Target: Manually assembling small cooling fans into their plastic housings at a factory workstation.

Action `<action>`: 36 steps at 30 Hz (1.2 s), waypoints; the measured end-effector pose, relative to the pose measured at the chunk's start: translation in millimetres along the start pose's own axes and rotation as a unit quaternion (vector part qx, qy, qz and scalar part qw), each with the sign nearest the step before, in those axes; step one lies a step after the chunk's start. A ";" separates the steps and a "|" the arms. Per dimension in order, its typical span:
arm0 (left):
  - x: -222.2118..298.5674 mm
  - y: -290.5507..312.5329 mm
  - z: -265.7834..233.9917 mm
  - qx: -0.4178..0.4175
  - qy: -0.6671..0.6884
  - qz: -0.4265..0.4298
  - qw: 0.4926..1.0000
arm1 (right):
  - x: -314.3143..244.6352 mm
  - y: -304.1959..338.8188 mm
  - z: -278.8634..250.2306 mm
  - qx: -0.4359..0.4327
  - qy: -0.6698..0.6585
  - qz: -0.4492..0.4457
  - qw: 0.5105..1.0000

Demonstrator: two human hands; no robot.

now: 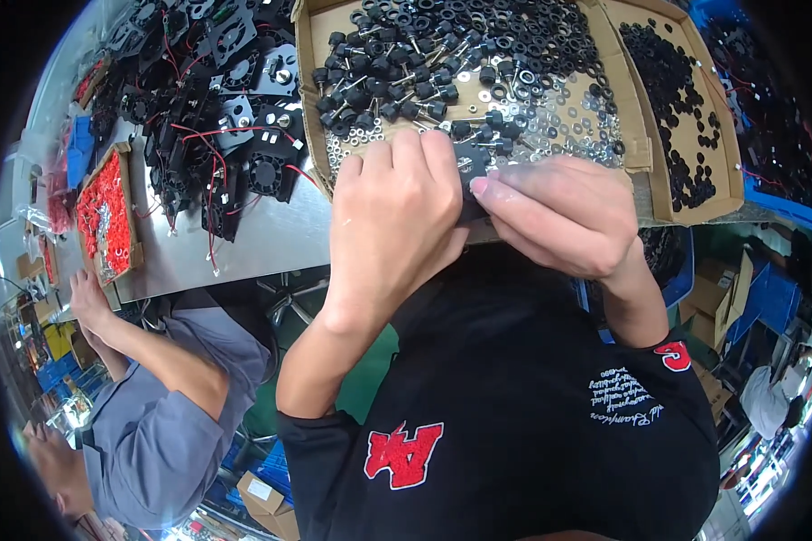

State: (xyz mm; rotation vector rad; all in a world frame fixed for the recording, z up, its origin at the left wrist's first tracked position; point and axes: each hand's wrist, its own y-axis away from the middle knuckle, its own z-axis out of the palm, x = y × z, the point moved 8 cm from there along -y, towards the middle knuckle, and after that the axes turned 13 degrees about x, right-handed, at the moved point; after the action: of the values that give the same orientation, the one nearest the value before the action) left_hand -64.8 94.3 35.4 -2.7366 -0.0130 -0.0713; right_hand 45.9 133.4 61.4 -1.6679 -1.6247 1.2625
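My left hand (392, 212) is closed around a black plate-like part (472, 171) at the front edge of a shallow cardboard tray (310, 99). Thumb and fingers of my right hand (568, 215) pinch together at the plate's right side, over a small metal fitting; whatever is between those fingertips is hidden. Just beyond both hands, the tray holds black knobs with metal shafts (406, 68), black rings (550, 32), flat metal washers (564, 122) and small nuts (356, 140).
Black fan assemblies (266, 171) with red wires pile up on the metal table (262, 243) at left. A box of red parts (108, 212) stands farther left, by a co-worker's hand (90, 302). Another cardboard tray (726, 171) at right holds black round pieces (690, 180).
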 end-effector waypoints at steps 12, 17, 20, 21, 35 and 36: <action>-1.3 -0.5 0.5 0.007 -0.003 -0.007 1.000 | 52.3 12.4 -14.3 0.036 -0.061 0.343 0.937; 3.0 -2.5 -1.1 -0.004 -0.006 0.009 1.000 | 49.3 14.1 3.7 -0.017 -0.113 0.414 0.903; 6.9 -3.0 0.0 -0.011 -0.021 0.016 1.000 | 60.6 43.4 27.0 -0.034 -0.220 0.610 0.761; 7.2 -1.6 -0.6 -0.010 -0.034 0.018 0.999 | 60.5 41.2 26.7 -0.035 -0.222 0.609 0.761; 11.5 2.0 -0.5 0.036 -0.094 0.032 0.994 | 38.9 29.2 17.6 -0.055 -0.240 0.554 0.795; 12.2 2.9 -1.1 0.046 -0.096 0.036 0.994 | 38.4 32.1 20.5 -0.065 -0.253 0.574 0.776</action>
State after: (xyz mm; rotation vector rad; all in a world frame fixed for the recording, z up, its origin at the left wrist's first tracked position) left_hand -52.6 91.3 36.0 -2.6381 0.0281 0.2090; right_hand 39.3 159.2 14.4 -2.7278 -0.7736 2.3474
